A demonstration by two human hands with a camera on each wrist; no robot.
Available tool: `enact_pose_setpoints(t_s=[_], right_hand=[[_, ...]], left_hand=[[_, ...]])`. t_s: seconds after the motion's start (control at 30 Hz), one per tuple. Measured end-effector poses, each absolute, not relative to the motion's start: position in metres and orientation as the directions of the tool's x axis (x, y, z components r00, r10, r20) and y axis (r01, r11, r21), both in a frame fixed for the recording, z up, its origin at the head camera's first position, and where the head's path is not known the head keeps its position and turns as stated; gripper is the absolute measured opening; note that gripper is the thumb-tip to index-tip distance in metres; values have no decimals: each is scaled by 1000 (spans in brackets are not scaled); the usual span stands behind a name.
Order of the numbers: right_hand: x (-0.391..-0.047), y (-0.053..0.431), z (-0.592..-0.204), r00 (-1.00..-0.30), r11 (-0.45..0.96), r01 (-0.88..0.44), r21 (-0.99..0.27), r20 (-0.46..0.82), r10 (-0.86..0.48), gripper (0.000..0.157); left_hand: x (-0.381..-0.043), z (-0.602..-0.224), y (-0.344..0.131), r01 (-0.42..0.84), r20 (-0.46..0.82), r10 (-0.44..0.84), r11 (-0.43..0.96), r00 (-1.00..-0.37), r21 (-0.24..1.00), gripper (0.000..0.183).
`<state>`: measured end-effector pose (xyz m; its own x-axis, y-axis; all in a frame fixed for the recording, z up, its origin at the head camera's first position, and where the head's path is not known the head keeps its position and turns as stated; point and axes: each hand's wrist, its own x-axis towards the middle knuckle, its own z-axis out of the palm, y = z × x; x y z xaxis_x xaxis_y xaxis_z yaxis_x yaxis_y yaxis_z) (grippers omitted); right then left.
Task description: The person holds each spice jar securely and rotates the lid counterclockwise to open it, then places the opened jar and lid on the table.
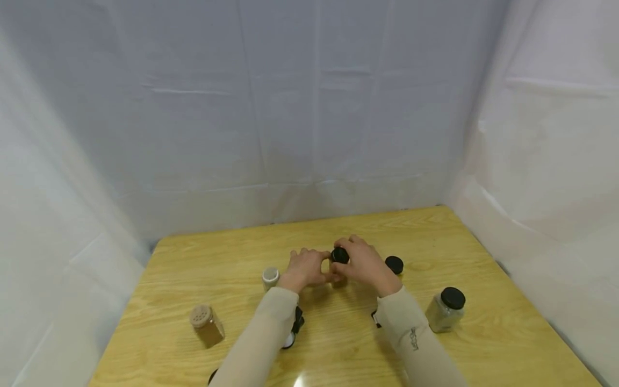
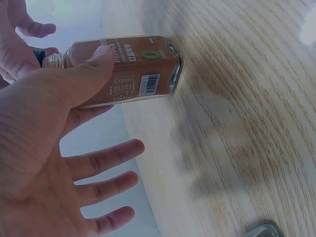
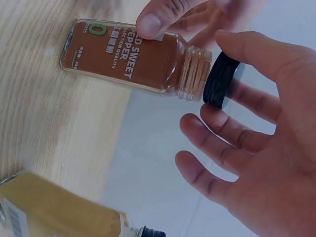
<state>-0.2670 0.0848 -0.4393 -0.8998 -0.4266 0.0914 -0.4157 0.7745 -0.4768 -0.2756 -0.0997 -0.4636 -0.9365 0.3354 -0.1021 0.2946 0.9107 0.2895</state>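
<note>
A clear glass spice jar (image 3: 111,52) of red-brown powder, its label reading sweet pepper, stands on the wooden table between both hands. My left hand (image 1: 307,269) grips its body between thumb and index finger; the other fingers stretch out apart in the left wrist view. At the jar's mouth, my right hand (image 1: 365,263) pinches a black screw lid (image 3: 220,81) between thumb and fingers. The lid sits at the very end of the threaded neck (image 3: 194,74), whose threads show bare below it, and looks slightly tilted in the right wrist view.
A loose black lid (image 1: 394,264) lies right of the hands. Nearer right stands a black-capped jar (image 1: 445,310). Left are a white-topped jar (image 1: 271,277) and a brown jar with a perforated top (image 1: 207,325). White sheeting (image 1: 300,107) hangs behind the table.
</note>
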Motion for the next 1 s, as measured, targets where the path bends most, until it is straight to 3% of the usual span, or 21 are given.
enact_pose_setpoints(t_s=[0.13,0.3,0.53,1.0], right_hand=[[-263,86,-438,-897,770,-429,-472,122,-425,45],[-258,90,-440,-871,688,-468,-554,155,-467,39],[-244,91,-452,-827,596,-490,-636,123,-549,36],[-224,90,-493,-822,597,-432,-676,22,-570,42]], left_hand=[[-277,-465,-100,298,-100,336,912,-936,281,66],[-277,-463,-100,294,-102,330,917,-938,269,64],[-277,-463,-100,297,-94,336,909,-937,292,54],[-279,-464,-99,298,-90,329,922,-940,248,65]])
